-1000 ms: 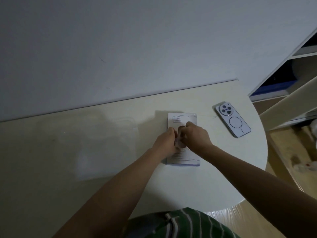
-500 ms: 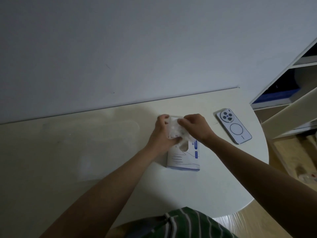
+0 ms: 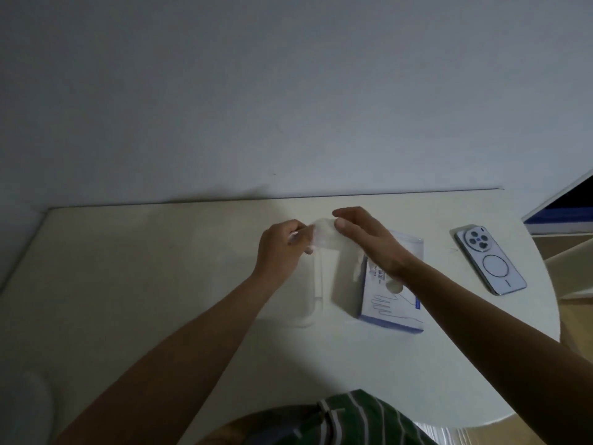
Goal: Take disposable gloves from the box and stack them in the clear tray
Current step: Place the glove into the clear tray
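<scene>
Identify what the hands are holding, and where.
A thin clear plastic glove, stretched between both hands: left hand pinches one top edge, right hand the other.

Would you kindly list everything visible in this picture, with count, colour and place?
Glove: one, clear, held up between both hands.
Glove box: one, white and blue, on the table, partly under the right forearm.
Clear tray: one, transparent and faint, left of the box.
Phone: one, pale, face down near the table's right edge.
Table: one, cream, against the wall.
Shelf: partly seen, far right.
Striped garment: green and white, bottom edge.
Left hand: pinching the glove.
Right hand: pinching the glove.
</scene>
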### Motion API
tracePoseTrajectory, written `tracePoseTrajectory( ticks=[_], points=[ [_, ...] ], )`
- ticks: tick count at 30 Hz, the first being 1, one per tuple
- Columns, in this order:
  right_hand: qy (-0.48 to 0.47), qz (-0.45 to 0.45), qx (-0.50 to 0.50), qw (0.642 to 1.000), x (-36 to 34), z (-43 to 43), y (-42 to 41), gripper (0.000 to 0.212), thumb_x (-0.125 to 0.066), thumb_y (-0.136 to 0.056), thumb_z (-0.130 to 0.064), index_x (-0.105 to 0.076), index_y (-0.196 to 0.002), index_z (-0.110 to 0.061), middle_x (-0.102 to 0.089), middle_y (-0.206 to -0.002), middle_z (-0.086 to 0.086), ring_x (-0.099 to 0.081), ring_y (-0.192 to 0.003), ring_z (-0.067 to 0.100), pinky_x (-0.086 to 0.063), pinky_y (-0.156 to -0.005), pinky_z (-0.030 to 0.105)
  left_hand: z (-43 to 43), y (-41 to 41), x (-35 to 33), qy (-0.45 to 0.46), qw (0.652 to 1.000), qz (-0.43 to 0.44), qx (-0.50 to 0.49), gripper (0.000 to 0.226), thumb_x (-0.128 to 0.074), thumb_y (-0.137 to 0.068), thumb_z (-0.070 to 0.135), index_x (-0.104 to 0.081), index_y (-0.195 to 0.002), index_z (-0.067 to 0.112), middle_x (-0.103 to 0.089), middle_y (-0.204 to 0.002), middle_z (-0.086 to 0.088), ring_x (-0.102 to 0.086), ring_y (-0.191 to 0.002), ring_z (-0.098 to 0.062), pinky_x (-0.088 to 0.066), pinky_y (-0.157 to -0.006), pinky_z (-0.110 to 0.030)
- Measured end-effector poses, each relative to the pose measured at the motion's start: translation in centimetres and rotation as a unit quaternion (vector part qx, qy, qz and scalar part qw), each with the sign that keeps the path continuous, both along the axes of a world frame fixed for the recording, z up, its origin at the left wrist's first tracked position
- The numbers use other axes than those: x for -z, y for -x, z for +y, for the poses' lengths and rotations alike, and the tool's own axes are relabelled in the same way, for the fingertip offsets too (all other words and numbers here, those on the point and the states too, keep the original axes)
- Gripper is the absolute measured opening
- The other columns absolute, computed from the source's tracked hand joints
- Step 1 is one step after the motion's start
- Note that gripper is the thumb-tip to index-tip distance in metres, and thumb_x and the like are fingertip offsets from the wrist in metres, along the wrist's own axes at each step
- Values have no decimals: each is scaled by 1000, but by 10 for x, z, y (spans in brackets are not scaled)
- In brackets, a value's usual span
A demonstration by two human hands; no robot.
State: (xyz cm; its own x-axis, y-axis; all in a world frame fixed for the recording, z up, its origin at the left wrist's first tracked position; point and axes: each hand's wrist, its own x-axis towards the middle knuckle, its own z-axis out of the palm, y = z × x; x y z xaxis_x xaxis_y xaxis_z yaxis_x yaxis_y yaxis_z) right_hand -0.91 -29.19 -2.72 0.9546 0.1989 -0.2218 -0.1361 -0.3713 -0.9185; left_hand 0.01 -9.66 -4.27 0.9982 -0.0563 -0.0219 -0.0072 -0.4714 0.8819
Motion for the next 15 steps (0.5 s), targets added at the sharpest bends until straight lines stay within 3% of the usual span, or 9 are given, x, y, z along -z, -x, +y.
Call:
tracePoseTrajectory(
  ticks=[2,4,6,8,10,12,15],
  points=[
    [40,-42,-21,998,-1,15,-5,37,-69,-84,-48,-61,-115,-28,-65,-109,-10,-62,-97,6,-52,-80,24,18,2,1,11,1000,28,8,40,-61,-90,47,-68,-70,13,-69,-59,4,-66,-57,-8,-49,-59,-29],
    [77,-65,-20,995,-4,30,-9,22,-70,-87,-27,-67,-105,-14,-69,-96,0,-66,-90,17,-54,-79,33,36,3,1,30,997,65,21,47,-57,-90,52,-70,-71,10,-71,-62,2,-64,-58,-8,-49,-58,-26],
    [50,-44,5,998,-5,47,-11,16,-66,-90,-20,-70,-97,-7,-71,-87,8,-69,-83,26,-56,-76,37,54,5,1,88,988,124,17,49,-53,-91,56,-73,-80,13,-74,-71,-2,-68,-65,-12,-53,-61,-26],
    [35,-31,18,999,-5,59,-11,15,-65,-91,-19,-70,-93,-5,-72,-82,8,-70,-78,23,-56,-71,32,71,7,-1,179,969,172,-3,47,-55,-87,57,-71,-95,13,-74,-86,-7,-71,-75,-19,-57,-65,-29],
    [33,-13,16,999,-4,72,-12,16,-63,-92,-19,-70,-90,-5,-73,-79,5,-70,-73,16,-55,-70,25,88,9,1,219,956,193,-24,37,-66,-86,42,-69,-99,8,-71,-95,-8,-70,-80,-18,-57,-68,-30],
    [-7,20,27,999,-6,83,-10,21,-58,-95,-18,-70,-90,-1,-74,-81,11,-70,-72,17,-54,-69,24,101,12,3,215,957,192,-20,22,-71,-85,14,-65,-99,-2,-67,-92,-5,-66,-77,-12,-56,-67,-26],
    [-49,50,51,996,-8,98,-11,28,-50,-99,-18,-67,-91,3,-73,-82,19,-68,-78,29,-55,-75,33,117,17,6,186,966,179,-19,20,-65,-78,-14,-64,-93,-1,-66,-78,0,-61,-68,-7,-53,-63,-19]
  ],
)
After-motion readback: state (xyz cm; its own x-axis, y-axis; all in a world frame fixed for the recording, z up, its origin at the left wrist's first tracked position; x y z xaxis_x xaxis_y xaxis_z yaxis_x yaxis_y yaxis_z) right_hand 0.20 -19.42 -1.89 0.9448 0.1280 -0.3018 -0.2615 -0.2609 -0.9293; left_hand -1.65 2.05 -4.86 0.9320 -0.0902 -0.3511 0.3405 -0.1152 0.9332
